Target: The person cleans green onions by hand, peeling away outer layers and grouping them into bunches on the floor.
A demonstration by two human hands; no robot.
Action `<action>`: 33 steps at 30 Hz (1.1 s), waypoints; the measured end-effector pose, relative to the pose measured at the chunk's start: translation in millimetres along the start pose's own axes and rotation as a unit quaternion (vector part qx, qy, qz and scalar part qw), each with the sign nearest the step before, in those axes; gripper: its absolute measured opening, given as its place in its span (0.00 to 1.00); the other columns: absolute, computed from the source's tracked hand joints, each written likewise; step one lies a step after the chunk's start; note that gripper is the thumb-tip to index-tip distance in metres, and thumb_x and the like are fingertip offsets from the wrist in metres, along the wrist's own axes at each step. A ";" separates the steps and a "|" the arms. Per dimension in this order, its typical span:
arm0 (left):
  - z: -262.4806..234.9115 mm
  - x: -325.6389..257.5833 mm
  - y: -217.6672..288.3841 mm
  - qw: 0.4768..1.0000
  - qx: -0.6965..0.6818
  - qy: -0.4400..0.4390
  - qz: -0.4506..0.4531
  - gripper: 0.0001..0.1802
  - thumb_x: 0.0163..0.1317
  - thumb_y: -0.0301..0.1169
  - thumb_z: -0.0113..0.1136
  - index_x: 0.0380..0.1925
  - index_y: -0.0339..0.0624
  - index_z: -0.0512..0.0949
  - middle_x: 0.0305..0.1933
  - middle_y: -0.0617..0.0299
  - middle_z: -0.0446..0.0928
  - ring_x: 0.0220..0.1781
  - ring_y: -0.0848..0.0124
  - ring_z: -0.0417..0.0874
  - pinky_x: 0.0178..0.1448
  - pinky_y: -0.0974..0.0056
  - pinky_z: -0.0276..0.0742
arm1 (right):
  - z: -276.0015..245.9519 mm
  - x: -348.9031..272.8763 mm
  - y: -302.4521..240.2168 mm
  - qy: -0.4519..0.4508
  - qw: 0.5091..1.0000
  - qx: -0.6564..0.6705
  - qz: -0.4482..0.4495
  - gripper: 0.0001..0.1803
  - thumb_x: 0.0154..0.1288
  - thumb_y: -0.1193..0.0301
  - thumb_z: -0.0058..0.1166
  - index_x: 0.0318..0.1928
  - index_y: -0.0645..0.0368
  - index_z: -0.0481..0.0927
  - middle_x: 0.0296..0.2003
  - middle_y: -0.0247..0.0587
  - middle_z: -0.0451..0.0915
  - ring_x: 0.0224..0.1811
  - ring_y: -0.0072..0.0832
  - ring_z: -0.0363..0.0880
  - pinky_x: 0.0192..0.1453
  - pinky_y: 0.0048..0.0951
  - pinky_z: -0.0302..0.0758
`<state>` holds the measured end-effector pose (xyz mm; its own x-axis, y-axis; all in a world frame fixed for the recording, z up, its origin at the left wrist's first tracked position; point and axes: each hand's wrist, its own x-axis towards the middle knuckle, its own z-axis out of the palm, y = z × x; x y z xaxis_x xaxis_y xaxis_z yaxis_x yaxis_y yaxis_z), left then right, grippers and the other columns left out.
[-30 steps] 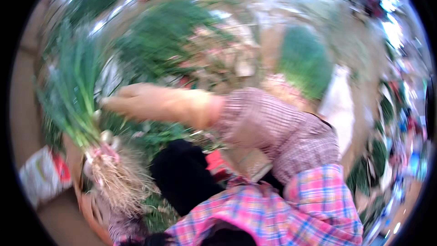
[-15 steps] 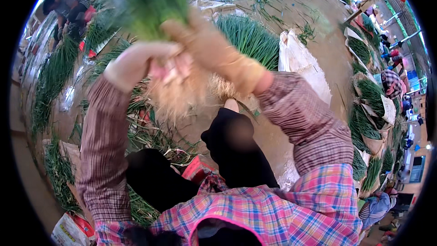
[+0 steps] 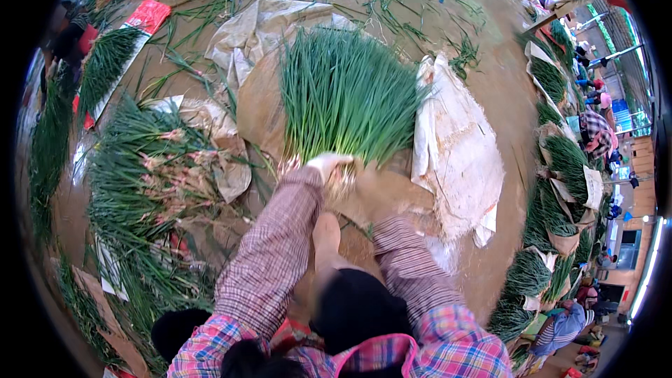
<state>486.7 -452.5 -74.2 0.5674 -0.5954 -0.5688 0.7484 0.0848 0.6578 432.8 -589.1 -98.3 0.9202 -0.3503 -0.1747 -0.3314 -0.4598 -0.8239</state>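
Note:
A wide bundle of green onions [image 3: 350,91] lies fanned out on a brown sack [image 3: 259,108], leaves pointing away from me and root ends toward me. At its root end, my left hand [image 3: 327,164] in a pale glove is closed around the lower stalks, with roots showing just below it. Close by on the right, my right hand [image 3: 381,185] in a tan glove is smeared by motion, so its fingers do not show clearly. My bare foot [image 3: 326,238] is just below the roots.
To the left is a loose heap of green onions [image 3: 168,175] with pinkish bulbs. A folded white sack [image 3: 458,147] borders the bundle on the right. Stray leaves [image 3: 388,0] litter the wet floor beyond. Bundles on sacks [image 3: 567,168] line the far right, with people near them.
Both hands have come down from a raised position, where they held a bunch of green onions by its root end. They are now low at the bundle on the sack.

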 end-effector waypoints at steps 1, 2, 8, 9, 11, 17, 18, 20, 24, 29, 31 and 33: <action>-36.3 -3.9 -21.5 0.997 0.030 0.067 -0.026 0.11 0.57 0.36 0.61 0.31 0.39 0.79 0.22 0.65 0.74 0.21 0.77 0.74 0.21 0.71 0.72 | 26.6 -22.1 -15.9 -0.011 1.000 -0.005 0.004 0.41 0.68 0.56 0.42 0.65 0.77 0.42 0.64 0.68 0.54 0.67 0.49 0.55 0.70 0.32 0.50; -51.1 4.5 -28.0 0.996 -0.006 0.087 -0.017 0.13 0.56 0.36 0.62 0.32 0.36 0.79 0.26 0.59 0.76 0.17 0.75 0.72 0.19 0.69 0.70 | 39.6 -26.9 -19.8 0.013 1.000 0.024 -0.007 0.41 0.68 0.57 0.43 0.65 0.77 0.43 0.63 0.68 0.55 0.66 0.50 0.56 0.69 0.32 0.51; 9.8 3.2 -33.0 0.978 0.106 0.174 0.036 0.46 0.50 0.44 0.68 0.60 0.24 0.59 0.43 0.49 0.77 0.26 0.72 0.78 0.27 0.69 0.73 | -13.0 -26.7 -16.4 0.000 0.998 0.023 0.057 0.40 0.67 0.57 0.45 0.64 0.77 0.47 0.60 0.67 0.61 0.63 0.50 0.61 0.66 0.35 0.57; 16.0 4.8 -38.5 0.910 0.296 0.258 0.136 0.42 0.52 0.44 0.67 0.58 0.25 0.61 0.47 0.49 0.77 0.38 0.67 0.80 0.42 0.63 0.75 | -13.2 -25.8 -13.1 0.007 0.998 0.020 0.051 0.40 0.67 0.56 0.45 0.64 0.77 0.48 0.59 0.67 0.62 0.62 0.51 0.62 0.65 0.35 0.58; 27.0 2.1 -52.5 0.879 0.260 0.322 0.236 0.35 0.54 0.41 0.64 0.55 0.29 0.65 0.46 0.47 0.77 0.48 0.59 0.78 0.54 0.58 0.71 | -15.6 -22.4 -6.2 0.018 0.999 0.009 0.038 0.39 0.66 0.56 0.45 0.63 0.76 0.49 0.58 0.67 0.63 0.60 0.52 0.64 0.63 0.37 0.61; -7.3 -28.6 -62.5 0.670 0.514 0.427 0.324 0.35 0.55 0.42 0.56 0.57 0.30 0.63 0.43 0.45 0.73 0.44 0.51 0.74 0.48 0.51 0.70 | 18.2 -34.2 -15.6 0.016 0.993 -0.109 -0.044 0.28 0.64 0.62 0.47 0.57 0.70 0.62 0.46 0.59 0.75 0.47 0.46 0.74 0.53 0.40 0.70; 18.1 -36.4 -51.5 0.684 0.490 0.422 0.336 0.33 0.55 0.42 0.56 0.56 0.31 0.65 0.41 0.46 0.73 0.43 0.52 0.74 0.47 0.51 0.70 | -6.5 -26.9 18.6 0.002 0.998 -0.057 -0.024 0.26 0.66 0.63 0.45 0.57 0.69 0.62 0.43 0.56 0.76 0.44 0.42 0.75 0.49 0.38 0.71; 23.4 -51.4 -49.6 0.703 0.485 0.404 0.326 0.31 0.54 0.41 0.57 0.55 0.34 0.66 0.39 0.48 0.73 0.41 0.53 0.75 0.48 0.53 0.69 | -28.2 -26.3 16.9 0.005 1.000 0.007 -0.030 0.24 0.67 0.64 0.43 0.56 0.70 0.62 0.39 0.54 0.77 0.40 0.41 0.75 0.45 0.36 0.72; -41.6 -150.5 -62.3 0.674 0.715 0.081 0.170 0.27 0.54 0.44 0.57 0.52 0.43 0.70 0.41 0.51 0.74 0.45 0.54 0.77 0.51 0.54 0.72 | -40.1 -57.1 -26.4 0.075 0.980 -0.158 -0.098 0.22 0.64 0.66 0.47 0.51 0.72 0.65 0.43 0.59 0.73 0.42 0.47 0.74 0.46 0.38 0.71; -164.5 -320.3 -109.5 0.632 0.774 0.005 -0.038 0.29 0.51 0.41 0.59 0.55 0.50 0.70 0.46 0.54 0.76 0.50 0.58 0.77 0.51 0.55 0.73 | 4.5 -93.2 -47.5 0.122 0.925 -0.121 -0.338 0.15 0.62 0.72 0.48 0.48 0.66 0.72 0.40 0.47 0.73 0.41 0.38 0.73 0.48 0.33 0.70; -185.4 -373.1 -149.9 0.643 0.759 0.082 -0.054 0.26 0.52 0.37 0.57 0.54 0.48 0.71 0.50 0.55 0.75 0.51 0.58 0.76 0.51 0.55 0.74 | 22.3 -108.5 -58.4 -0.019 0.932 -0.101 -0.347 0.14 0.62 0.74 0.49 0.48 0.63 0.72 0.40 0.45 0.73 0.40 0.35 0.73 0.47 0.31 0.70; -207.6 -407.6 -189.4 0.698 0.703 0.138 -0.002 0.25 0.54 0.36 0.56 0.54 0.47 0.71 0.53 0.53 0.73 0.57 0.56 0.72 0.59 0.56 0.69 | 47.1 -117.0 -77.1 -0.136 0.931 -0.101 -0.324 0.13 0.60 0.75 0.50 0.46 0.61 0.73 0.39 0.42 0.74 0.39 0.32 0.73 0.45 0.30 0.70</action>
<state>185.0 -60.0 -69.5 0.7565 -0.4005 -0.5171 -0.2165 -0.8994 0.3798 360.5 -474.2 -39.7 0.9502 0.2612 0.1702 0.3041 -0.6565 -0.6903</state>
